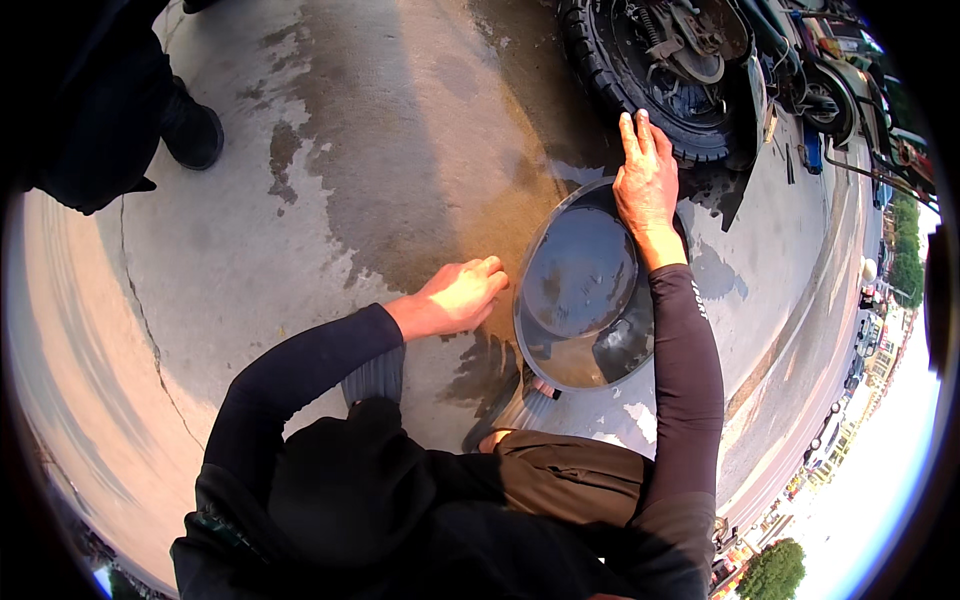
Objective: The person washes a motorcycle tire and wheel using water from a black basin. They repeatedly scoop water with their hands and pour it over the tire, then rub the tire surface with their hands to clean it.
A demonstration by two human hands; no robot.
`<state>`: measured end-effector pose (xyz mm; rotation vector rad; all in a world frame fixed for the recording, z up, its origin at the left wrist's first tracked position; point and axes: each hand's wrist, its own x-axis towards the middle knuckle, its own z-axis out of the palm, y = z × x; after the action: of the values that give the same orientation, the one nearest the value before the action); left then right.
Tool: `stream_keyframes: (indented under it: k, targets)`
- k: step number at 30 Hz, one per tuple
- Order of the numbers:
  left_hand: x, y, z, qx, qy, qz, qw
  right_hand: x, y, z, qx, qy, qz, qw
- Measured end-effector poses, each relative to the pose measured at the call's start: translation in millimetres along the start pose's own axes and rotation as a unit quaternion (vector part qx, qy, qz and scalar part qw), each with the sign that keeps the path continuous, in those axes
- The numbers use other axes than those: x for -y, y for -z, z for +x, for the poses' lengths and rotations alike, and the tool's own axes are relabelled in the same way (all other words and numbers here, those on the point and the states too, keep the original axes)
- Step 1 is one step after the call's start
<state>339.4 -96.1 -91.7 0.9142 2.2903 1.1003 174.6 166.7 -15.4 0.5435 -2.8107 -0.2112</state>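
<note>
My right hand [648, 185] reaches forward over the rim of a round basin [522, 315] of water. Its fingers are stretched out, and the fingertips appear to lie against the knobbly black tyre [610, 85] of a motorbike wheel. Left of the basin, my left hand [460, 297] hovers above the wet concrete with its fingers curled in. Whatever those fingers may hold is hidden. Dark water [580, 270] in the basin mirrors the surroundings.
A person's dark shoe [190, 130] stands at the far left. Behind the wheel at the upper right are more two-wheelers [830, 95]. Water stains [390, 190] spread over the concrete, which a crack [145, 310] crosses. My brown-trousered knee [570, 475] is close to the basin.
</note>
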Motion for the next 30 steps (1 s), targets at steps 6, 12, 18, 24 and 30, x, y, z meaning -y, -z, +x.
stream_keyframes:
  k: [6, 12, 18, 24, 30]
  targets:
    - [-17, 8, -8, -0.183, -0.08, -0.026, 0.979, 25, -11, 18, -0.026, -0.001, -0.008, 1.0]
    - [-40, 13, -17, -0.289, -0.109, 0.073, 0.948, 20, -12, 8, -0.033, 0.011, -0.001, 0.999]
    - [-42, 9, -20, -0.274, -0.075, 0.091, 0.954, 14, -11, -37, -0.131, -0.159, 0.192, 0.96]
    - [-56, -1, -1, -0.186, 0.104, -0.088, 0.973, 11, -72, -210, -0.105, -0.676, 0.452, 0.573]
    - [-54, -6, 8, -0.005, 0.19, -0.157, 0.969, 71, -100, -271, -0.073, -0.761, 0.383, 0.519]
